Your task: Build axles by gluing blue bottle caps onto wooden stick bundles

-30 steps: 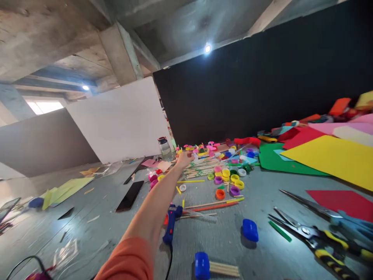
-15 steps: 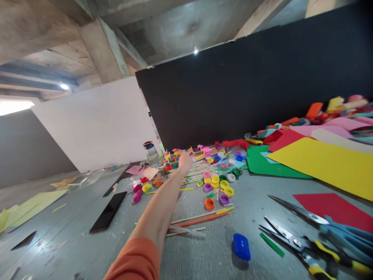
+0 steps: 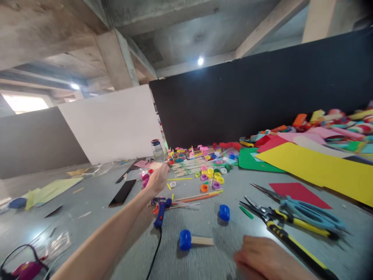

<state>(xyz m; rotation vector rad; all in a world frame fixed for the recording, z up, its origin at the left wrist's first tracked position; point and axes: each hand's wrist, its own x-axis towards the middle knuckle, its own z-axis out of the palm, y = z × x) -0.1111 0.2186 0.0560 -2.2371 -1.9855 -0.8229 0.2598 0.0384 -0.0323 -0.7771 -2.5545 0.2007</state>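
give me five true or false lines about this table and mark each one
1. The glue gun is nearer the left hand than the right hand. True.
2. The dark phone lies right of the glue gun. False: it lies left of it.
3. Pale sticks extend from one blue cap. True.
4. The blue-handled scissors lie on the yellow sheet. False: they lie off it, nearer the camera.
5. A jar stands beyond the left hand. True.

The left hand (image 3: 159, 179) has drawn back from the far edge of the pale sticks (image 3: 190, 166) to their eight o'clock; the right hand (image 3: 264, 254) now appears toward five o'clock.
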